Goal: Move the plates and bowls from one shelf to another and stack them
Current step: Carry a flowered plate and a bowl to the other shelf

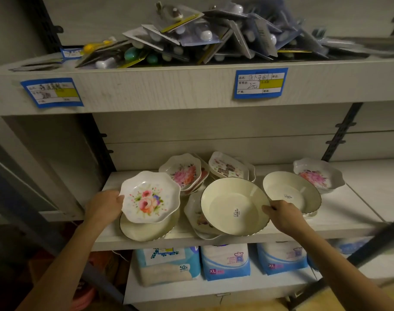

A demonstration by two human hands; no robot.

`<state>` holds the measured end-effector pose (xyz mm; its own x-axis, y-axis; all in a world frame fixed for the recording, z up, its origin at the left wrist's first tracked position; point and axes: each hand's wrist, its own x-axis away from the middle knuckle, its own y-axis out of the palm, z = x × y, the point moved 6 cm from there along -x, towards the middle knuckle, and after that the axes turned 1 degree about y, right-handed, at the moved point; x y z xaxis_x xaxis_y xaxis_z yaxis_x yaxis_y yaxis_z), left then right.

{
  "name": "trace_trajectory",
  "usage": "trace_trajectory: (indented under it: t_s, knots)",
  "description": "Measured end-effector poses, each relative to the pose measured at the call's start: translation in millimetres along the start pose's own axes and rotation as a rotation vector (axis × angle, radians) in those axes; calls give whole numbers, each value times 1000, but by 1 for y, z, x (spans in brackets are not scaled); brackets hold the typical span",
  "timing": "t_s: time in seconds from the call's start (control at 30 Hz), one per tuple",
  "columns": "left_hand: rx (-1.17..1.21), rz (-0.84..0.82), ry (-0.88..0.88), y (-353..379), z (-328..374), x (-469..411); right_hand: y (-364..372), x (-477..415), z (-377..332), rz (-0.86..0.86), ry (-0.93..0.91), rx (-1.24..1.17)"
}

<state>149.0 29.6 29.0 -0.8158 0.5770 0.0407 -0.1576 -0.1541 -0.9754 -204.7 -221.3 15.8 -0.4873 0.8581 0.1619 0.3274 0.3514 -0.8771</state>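
Observation:
My left hand (105,206) grips the left rim of a scalloped white floral plate (150,197), tilted above a cream plate (144,231) on the middle shelf (339,217). My right hand (283,213) pinches the right rim of a large cream bowl (234,206) with a dark edge, tilted over a patterned dish (197,217). A second cream bowl (291,190) sits on a stack to the right. Floral dishes lean behind at centre (183,171), one with a brown print (228,166), and another floral dish (318,175) rests at far right.
The upper shelf (146,90) carries a heap of blister-packed toothbrushes (214,34) and blue price labels (260,83). Packs of diapers (225,261) stand on the lower shelf. The right part of the middle shelf holds nothing. Dark metal uprights (340,133) flank the bay.

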Motion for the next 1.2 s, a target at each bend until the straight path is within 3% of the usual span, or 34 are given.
trace_trajectory:
  t_s: [0.33, 0.73, 1.03, 1.2]
  knots:
    - [122, 42, 306, -5, 111, 20, -38, 53, 71, 98, 192, -141]
    - [206, -102, 701, 46, 294, 83, -103, 174, 208, 313, 529, -249]
    - [216, -134, 806, 78, 419, 155, -158, 203, 325, 394, 625, -260]
    - [219, -122, 766, 96, 482, 203, -195, 208, 393, 387, 614, -243]
